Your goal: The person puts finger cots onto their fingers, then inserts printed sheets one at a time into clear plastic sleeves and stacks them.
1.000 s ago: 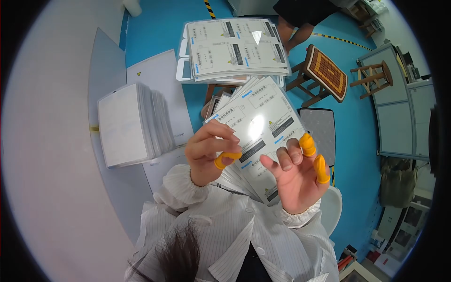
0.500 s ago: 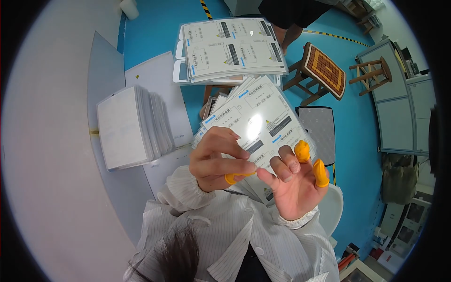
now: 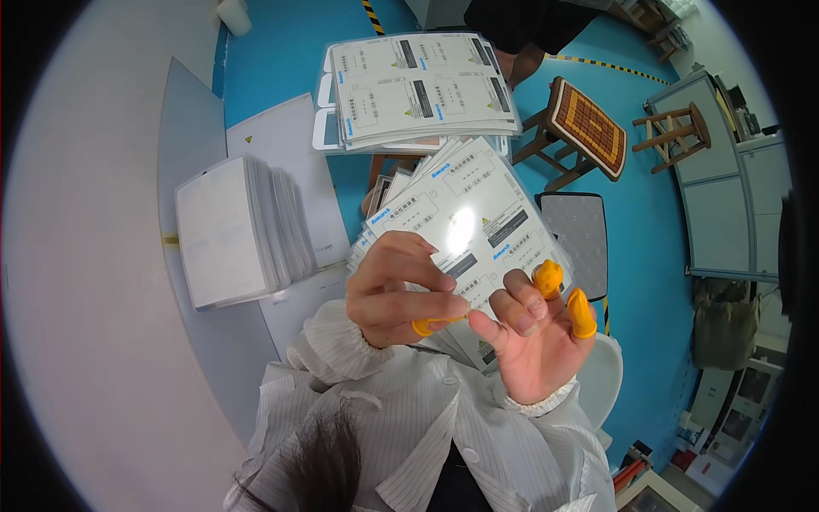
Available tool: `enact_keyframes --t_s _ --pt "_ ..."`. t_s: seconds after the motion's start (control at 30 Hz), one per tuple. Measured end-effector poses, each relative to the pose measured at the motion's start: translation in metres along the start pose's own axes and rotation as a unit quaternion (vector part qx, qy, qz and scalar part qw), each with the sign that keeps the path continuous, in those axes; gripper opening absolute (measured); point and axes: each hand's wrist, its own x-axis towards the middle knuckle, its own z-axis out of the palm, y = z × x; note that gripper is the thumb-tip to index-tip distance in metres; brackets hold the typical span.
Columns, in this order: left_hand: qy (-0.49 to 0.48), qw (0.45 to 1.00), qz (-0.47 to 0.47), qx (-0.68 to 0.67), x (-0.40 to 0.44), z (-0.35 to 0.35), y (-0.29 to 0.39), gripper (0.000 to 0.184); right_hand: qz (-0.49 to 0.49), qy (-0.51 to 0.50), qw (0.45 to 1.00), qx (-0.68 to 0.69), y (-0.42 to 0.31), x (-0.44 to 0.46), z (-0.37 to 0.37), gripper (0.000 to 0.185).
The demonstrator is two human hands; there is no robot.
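While the left hand [image 3: 397, 294] is bent inward, thumb and index close together at the right little fingertip (cannot tell if anything is pinched), the right hand [image 3: 539, 352] is palm up, half open, gripping nothing visible, yellow finger cots [image 3: 582, 315] on its thumb and index. Printed label sheets [image 3: 508, 189] fan out beneath both hands; far, another printed stack [image 3: 388, 113]; left, white sheets [image 3: 220, 235].

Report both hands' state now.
Right hand: open, fingers loosely curled, nothing visible held; wearing two yellow, rubbery-looking finger covers.
Left hand: closed in a pinch beside the right's fingertip; whether it grips anything cannot be told.
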Motion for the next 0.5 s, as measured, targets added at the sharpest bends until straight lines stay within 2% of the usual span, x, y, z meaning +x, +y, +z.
enact_keyframes --t_s 0.13,0.23,0.3,0.5 --pt "-0.005 0.999 0.007 0.034 0.002 0.000 0.002 0.021 0.011 0.014 1.000 -0.016 -0.002 -0.002 -0.004 0.043" --pt "0.000 0.998 0.017 0.063 0.003 0.002 0.004 0.021 -0.005 -0.018 0.998 -0.054 -0.001 -0.003 -0.006 0.045" --pt "0.003 0.997 0.019 0.073 0.002 0.004 0.005 0.021 -0.041 -0.053 0.989 -0.132 0.001 -0.003 -0.005 0.051" --pt "0.011 0.996 0.025 0.084 0.003 0.009 0.011 0.018 -0.136 -0.097 0.947 -0.276 0.009 -0.004 -0.006 0.052"
